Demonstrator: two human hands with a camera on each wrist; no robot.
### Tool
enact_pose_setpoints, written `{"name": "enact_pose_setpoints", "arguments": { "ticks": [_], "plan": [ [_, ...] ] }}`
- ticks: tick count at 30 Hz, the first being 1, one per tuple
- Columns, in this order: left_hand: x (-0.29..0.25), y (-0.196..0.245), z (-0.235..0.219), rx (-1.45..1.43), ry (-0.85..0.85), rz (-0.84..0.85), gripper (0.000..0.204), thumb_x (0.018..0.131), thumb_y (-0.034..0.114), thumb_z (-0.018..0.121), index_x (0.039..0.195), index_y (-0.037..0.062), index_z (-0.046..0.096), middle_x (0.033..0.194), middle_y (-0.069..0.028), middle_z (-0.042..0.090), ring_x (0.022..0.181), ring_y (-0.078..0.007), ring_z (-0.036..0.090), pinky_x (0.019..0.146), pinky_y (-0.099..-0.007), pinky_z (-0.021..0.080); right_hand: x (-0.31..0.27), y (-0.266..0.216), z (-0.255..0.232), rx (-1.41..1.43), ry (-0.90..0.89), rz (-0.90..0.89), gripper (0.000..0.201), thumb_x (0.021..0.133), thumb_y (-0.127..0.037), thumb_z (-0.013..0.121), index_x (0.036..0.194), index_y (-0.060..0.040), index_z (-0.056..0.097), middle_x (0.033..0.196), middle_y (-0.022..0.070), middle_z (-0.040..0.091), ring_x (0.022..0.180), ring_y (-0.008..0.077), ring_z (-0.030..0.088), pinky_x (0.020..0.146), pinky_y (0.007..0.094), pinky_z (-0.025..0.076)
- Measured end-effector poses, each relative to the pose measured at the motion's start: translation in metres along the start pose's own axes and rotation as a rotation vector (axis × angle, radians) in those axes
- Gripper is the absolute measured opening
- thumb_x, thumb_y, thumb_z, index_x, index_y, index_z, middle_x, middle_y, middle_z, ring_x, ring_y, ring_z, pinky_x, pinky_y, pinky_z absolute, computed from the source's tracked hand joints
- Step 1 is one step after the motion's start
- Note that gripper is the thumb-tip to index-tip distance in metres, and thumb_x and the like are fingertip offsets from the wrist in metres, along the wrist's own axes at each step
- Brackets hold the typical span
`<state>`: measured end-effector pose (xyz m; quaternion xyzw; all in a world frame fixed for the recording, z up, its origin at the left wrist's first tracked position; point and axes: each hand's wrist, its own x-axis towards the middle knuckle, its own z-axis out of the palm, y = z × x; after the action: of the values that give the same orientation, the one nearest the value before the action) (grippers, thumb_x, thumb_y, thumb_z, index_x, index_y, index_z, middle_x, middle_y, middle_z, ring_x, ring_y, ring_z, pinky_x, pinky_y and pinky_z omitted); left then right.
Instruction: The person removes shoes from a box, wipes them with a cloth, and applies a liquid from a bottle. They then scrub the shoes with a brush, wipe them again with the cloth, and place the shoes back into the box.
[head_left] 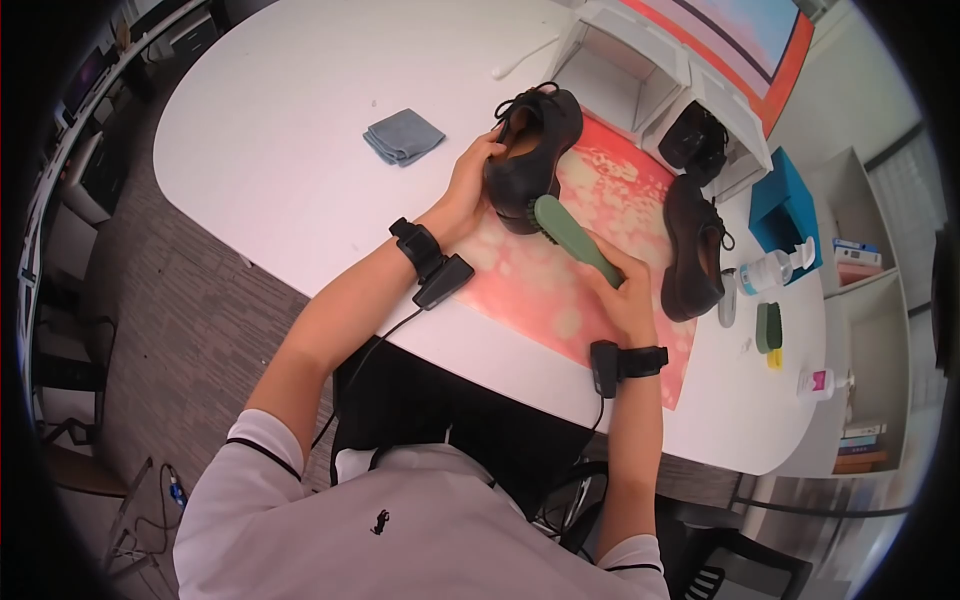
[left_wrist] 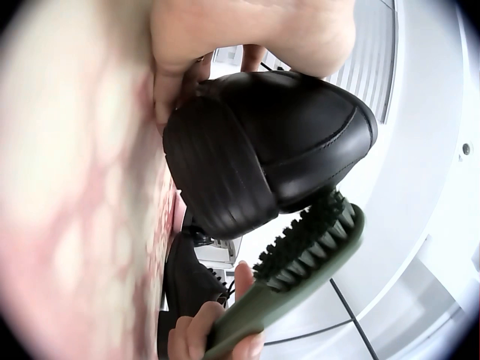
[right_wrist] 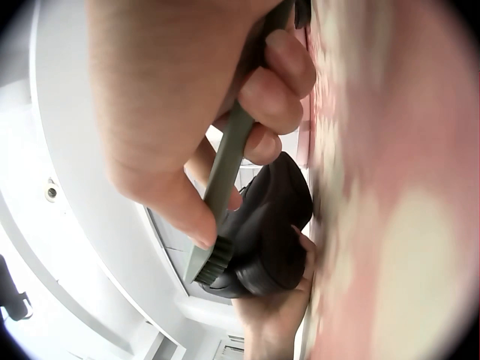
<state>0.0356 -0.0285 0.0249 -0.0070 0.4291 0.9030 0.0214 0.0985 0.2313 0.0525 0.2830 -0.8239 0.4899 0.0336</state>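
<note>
My left hand (head_left: 465, 192) grips a black lace-up shoe (head_left: 548, 160) by its side, fingers at the opening. The heel points toward me, over the pink patterned mat (head_left: 520, 285). In my right hand (head_left: 628, 292) is a green shoe brush (head_left: 568, 236), held by its handle. Its dark bristles (left_wrist: 307, 240) meet the back of the shoe just above the heel in the left wrist view. From the right wrist, the fingers wrap the handle (right_wrist: 229, 161), and the left hand supports the shoe from below.
A second black shoe (head_left: 683, 250) lies on the mat's right side. Left of my work is a folded grey cloth (head_left: 403, 137). White compartments (head_left: 620, 75) stand behind the mat. To the right are a teal box (head_left: 775, 200), a clear pump bottle (head_left: 766, 272) and another green brush (head_left: 766, 327).
</note>
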Motion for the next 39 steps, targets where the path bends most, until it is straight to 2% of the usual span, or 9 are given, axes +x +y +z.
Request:
{"name": "enact_pose_setpoints", "arguments": {
  "ticks": [3, 6, 12, 18, 21, 24, 30, 36, 39],
  "plan": [
    [0.002, 0.000, -0.003, -0.037, -0.016, 0.009, 0.053, 0.094, 0.030, 0.051, 0.143, 0.0106, 0.043, 0.132, -0.0099, 0.056, 0.117, -0.0208, 0.057, 0.101, -0.0365, 0.046, 0.001, -0.001, 0.004, -0.078, 0.116, -0.082, 0.046, 0.085, -0.006, 0.070, 0.130, 0.0001, 0.062, 0.107, 0.0124, 0.072, 0.094, 0.0149, 0.065, 0.087, 0.0277, 0.049],
    [0.004, -0.003, -0.005, -0.013, -0.006, 0.016, 0.053, 0.094, 0.030, 0.050, 0.143, 0.0104, 0.042, 0.133, -0.0097, 0.056, 0.118, -0.0209, 0.057, 0.103, -0.0369, 0.045, 0.006, -0.002, 0.021, 0.027, 0.236, -0.097, 0.046, 0.084, -0.007, 0.072, 0.129, -0.0007, 0.063, 0.106, 0.0133, 0.072, 0.094, 0.0149, 0.066, 0.087, 0.0277, 0.050],
    [-0.004, 0.003, 0.000, -0.068, -0.037, -0.001, 0.050, 0.095, 0.031, 0.051, 0.141, 0.0119, 0.044, 0.133, -0.0082, 0.057, 0.119, -0.0204, 0.057, 0.104, -0.0372, 0.045, 0.004, -0.004, 0.010, -0.044, 0.015, 0.015, 0.046, 0.082, -0.007, 0.073, 0.127, -0.0025, 0.064, 0.100, 0.0134, 0.073, 0.088, 0.0139, 0.066, 0.083, 0.0281, 0.051],
    [-0.002, 0.004, -0.001, -0.084, -0.039, 0.001, 0.049, 0.095, 0.031, 0.051, 0.140, 0.0125, 0.045, 0.133, -0.0080, 0.057, 0.120, -0.0204, 0.057, 0.104, -0.0376, 0.045, 0.000, 0.004, -0.002, -0.136, 0.062, -0.047, 0.047, 0.080, -0.007, 0.074, 0.127, -0.0031, 0.065, 0.100, 0.0140, 0.073, 0.087, 0.0168, 0.068, 0.083, 0.0293, 0.052],
    [0.000, 0.002, -0.002, -0.081, -0.013, 0.004, 0.049, 0.094, 0.031, 0.051, 0.140, 0.0125, 0.045, 0.132, -0.0080, 0.057, 0.118, -0.0205, 0.058, 0.103, -0.0375, 0.046, 0.005, 0.002, 0.015, -0.090, 0.229, -0.185, 0.048, 0.080, -0.008, 0.074, 0.127, -0.0048, 0.065, 0.098, 0.0153, 0.072, 0.082, 0.0187, 0.067, 0.081, 0.0302, 0.052],
    [-0.001, 0.002, -0.001, -0.077, -0.019, -0.005, 0.049, 0.094, 0.030, 0.051, 0.140, 0.0120, 0.046, 0.131, -0.0079, 0.058, 0.118, -0.0205, 0.058, 0.103, -0.0373, 0.047, 0.008, -0.003, 0.026, -0.103, 0.088, -0.115, 0.049, 0.080, -0.007, 0.075, 0.128, -0.0070, 0.065, 0.092, 0.0160, 0.070, 0.077, 0.0193, 0.066, 0.077, 0.0310, 0.052],
    [-0.006, 0.006, 0.000, -0.123, -0.022, -0.008, 0.049, 0.094, 0.030, 0.051, 0.139, 0.0114, 0.047, 0.130, -0.0075, 0.058, 0.118, -0.0204, 0.058, 0.103, -0.0369, 0.047, 0.004, -0.005, 0.008, -0.104, -0.015, -0.018, 0.046, 0.078, -0.007, 0.075, 0.124, -0.0070, 0.068, 0.088, 0.0152, 0.069, 0.075, 0.0197, 0.065, 0.074, 0.0307, 0.051],
    [-0.003, 0.005, -0.001, -0.115, -0.023, -0.015, 0.048, 0.095, 0.029, 0.050, 0.139, 0.0114, 0.047, 0.131, -0.0078, 0.058, 0.117, -0.0201, 0.058, 0.103, -0.0364, 0.047, 0.003, 0.003, 0.011, -0.047, 0.189, -0.107, 0.045, 0.078, -0.005, 0.075, 0.123, -0.0051, 0.068, 0.091, 0.0122, 0.071, 0.077, 0.0168, 0.065, 0.076, 0.0296, 0.051],
    [-0.001, 0.003, -0.002, -0.109, -0.023, -0.018, 0.048, 0.095, 0.029, 0.050, 0.139, 0.0112, 0.047, 0.130, -0.0077, 0.058, 0.117, -0.0196, 0.058, 0.103, -0.0362, 0.047, 0.007, -0.002, 0.026, -0.043, 0.100, -0.076, 0.045, 0.079, -0.005, 0.075, 0.123, -0.0047, 0.068, 0.094, 0.0112, 0.071, 0.079, 0.0156, 0.065, 0.076, 0.0293, 0.051]
  ]
}}
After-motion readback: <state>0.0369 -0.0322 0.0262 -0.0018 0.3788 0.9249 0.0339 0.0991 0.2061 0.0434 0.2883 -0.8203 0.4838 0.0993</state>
